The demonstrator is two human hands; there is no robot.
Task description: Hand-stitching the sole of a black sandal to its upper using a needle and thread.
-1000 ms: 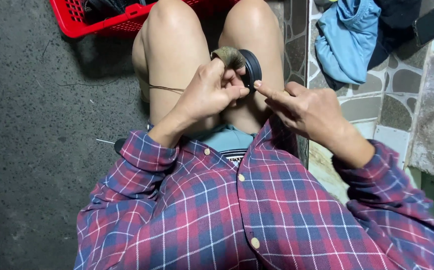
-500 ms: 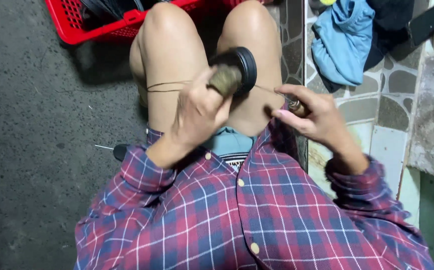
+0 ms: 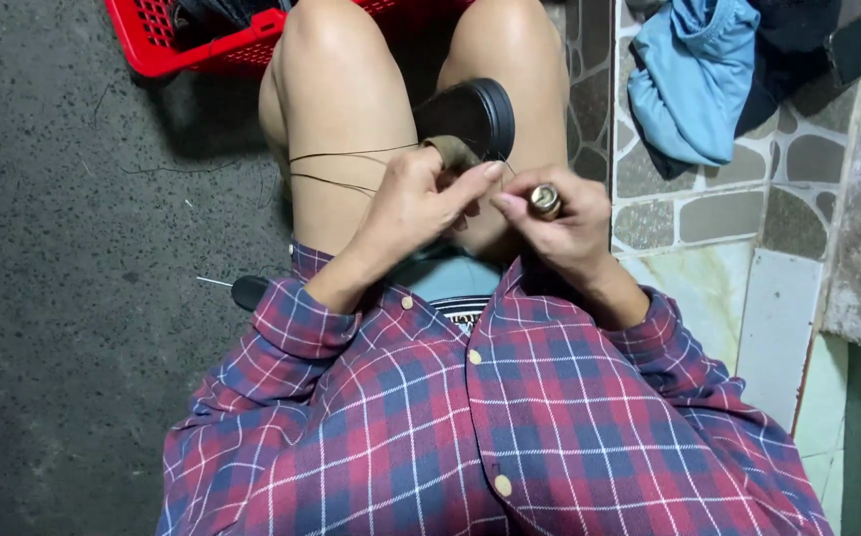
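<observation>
at the centre of the frame, the left hand (image 3: 411, 203) has its grip closed on a black spool (image 3: 465, 124) of thread above the knees, while the right hand (image 3: 560, 228) pinches a small brass cap (image 3: 546, 201) just beside it.

No packages, labels, signs or screens are clearly visible in this view.

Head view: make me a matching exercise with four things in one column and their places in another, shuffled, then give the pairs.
Things:
1. black spool
2. small brass cylinder
3. red basket
4. blue cloth

Places:
A. on the stone tiles, top right
B. on the dark floor, top left
C. at the left hand, over the knees
D. in the right hand's fingertips

Pairs: 1-C, 2-D, 3-B, 4-A
</observation>
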